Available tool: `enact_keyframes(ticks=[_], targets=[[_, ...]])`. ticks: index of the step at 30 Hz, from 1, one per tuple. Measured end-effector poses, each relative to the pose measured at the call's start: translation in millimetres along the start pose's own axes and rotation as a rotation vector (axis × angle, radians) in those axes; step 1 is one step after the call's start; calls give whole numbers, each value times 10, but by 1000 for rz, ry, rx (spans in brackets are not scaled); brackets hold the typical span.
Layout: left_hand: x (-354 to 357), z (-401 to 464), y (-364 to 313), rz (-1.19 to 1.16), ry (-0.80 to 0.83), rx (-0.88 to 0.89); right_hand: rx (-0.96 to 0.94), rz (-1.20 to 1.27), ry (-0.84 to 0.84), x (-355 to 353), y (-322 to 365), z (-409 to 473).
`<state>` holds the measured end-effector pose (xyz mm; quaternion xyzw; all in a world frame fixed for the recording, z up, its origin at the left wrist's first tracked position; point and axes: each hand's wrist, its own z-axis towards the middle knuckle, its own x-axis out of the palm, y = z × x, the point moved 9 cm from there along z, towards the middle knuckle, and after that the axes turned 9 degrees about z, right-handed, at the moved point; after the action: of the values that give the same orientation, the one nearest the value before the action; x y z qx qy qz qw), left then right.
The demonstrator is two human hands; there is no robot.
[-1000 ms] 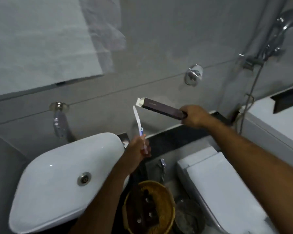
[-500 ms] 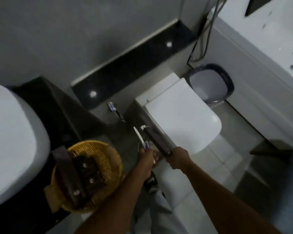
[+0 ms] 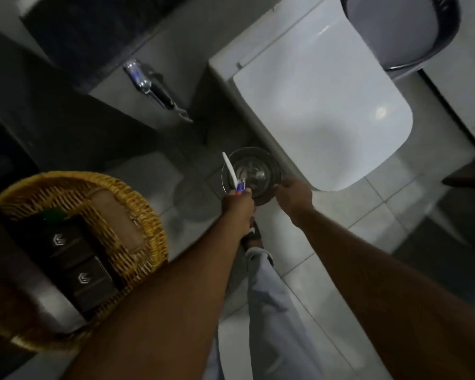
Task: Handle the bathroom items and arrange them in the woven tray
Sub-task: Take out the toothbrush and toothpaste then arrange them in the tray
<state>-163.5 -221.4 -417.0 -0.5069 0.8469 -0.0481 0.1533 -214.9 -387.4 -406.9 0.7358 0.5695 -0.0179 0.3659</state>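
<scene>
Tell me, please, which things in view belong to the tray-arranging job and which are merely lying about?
Job:
- toothbrush in left hand
- woven tray
- dark boxes in the tray
- right hand

Lying about:
- round bin
- toilet
- dark basket
- spray nozzle

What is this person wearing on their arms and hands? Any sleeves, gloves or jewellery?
Nothing shows on either arm: both forearms are bare, with no sleeve edge in view. The left hand and right hand wear no gloves, and no watch, bracelet or ring can be made out, though the picture is dim and somewhat blurred. Below them show light trousers.
</scene>
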Motion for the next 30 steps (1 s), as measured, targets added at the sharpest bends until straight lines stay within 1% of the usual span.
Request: enact_keyframes(ticks=[3,5,7,10,12,13,15,17,18,20,22,25,27,29,30], targets=[[148,-275,-239,36,35,55,-183,64,-82,-260,325,-318],[191,-617,-532,83,49,121,-311,89,-132,-535,643,-635],[168,-1054,-899,158,77,240,-475,105,-207,-858,1052,-1000],[-74,-1876,-1360,246,168,494,-691,173,-286,-1273,1697,-1645],[-439,-2417,-1505,277,227,620,-878,107,-288,-1390,2165,-2132],[-676,-2639,-1536,291,255,658,-972,24,-292,-1389,2391,-2380],[-1203,-2998,-1541,391,287,705,-1136,-167,-311,-1308,2775,-2848],[-1727,-3259,-1475,475,358,695,-1296,-302,-291,-1126,3081,-3296],[-1959,-3359,-1436,482,412,684,-1391,-351,-263,-999,3212,-3519],[-2365,-3508,-1365,461,508,671,-1591,-427,-206,-697,3395,-3937],[-2665,-3592,-1301,399,592,655,-1732,-488,-158,-365,3467,-4271],[-2970,-3535,-1202,221,647,599,-1822,-575,-148,97,3323,-4598],[-3044,-3477,-1094,128,689,563,-1858,-569,-156,262,3167,-4704],[-3047,-3421,-955,87,751,510,-1846,-581,-152,362,3053,-4734],[-3049,-3390,-890,102,770,487,-1837,-603,-149,409,2997,-4737]])
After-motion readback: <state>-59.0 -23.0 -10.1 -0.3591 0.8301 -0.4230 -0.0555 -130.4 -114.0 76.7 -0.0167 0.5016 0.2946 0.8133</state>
